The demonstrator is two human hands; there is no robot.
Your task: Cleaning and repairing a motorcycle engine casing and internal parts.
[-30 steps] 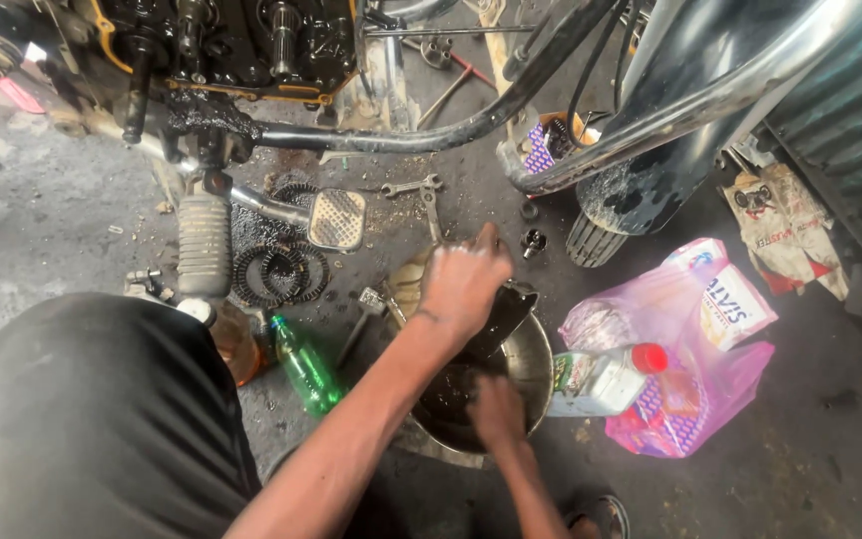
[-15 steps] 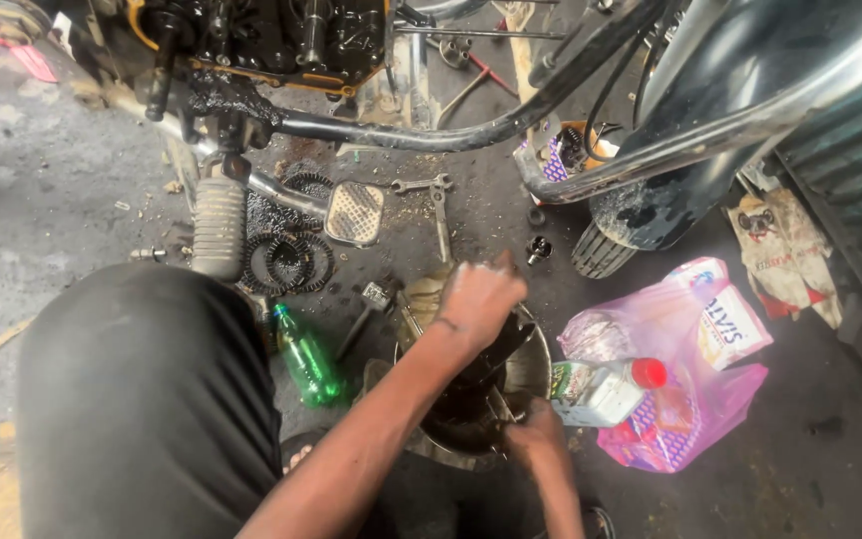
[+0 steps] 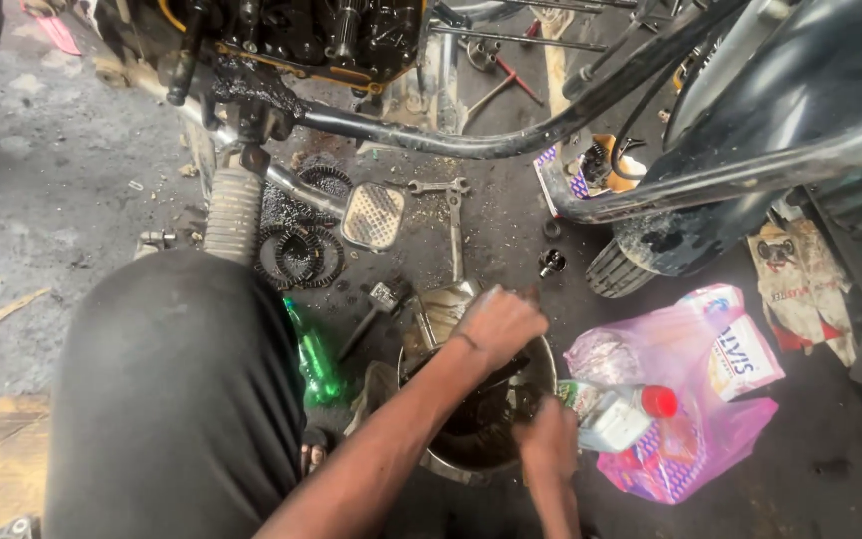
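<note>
While both hands work in the metal bowl, left hand clamps a dark greasy part; right hand grip unclear. Part likely heavy, stiff, slippery; grab edges firmly.

Left hand raised, fingers curled in a loose fist, wrist bent, forearm stretched forward from lower left. Right hand lower and just beside it, knuckles up, fingers folded downward, grip hidden. Left knee bent, close to forearm.
</note>
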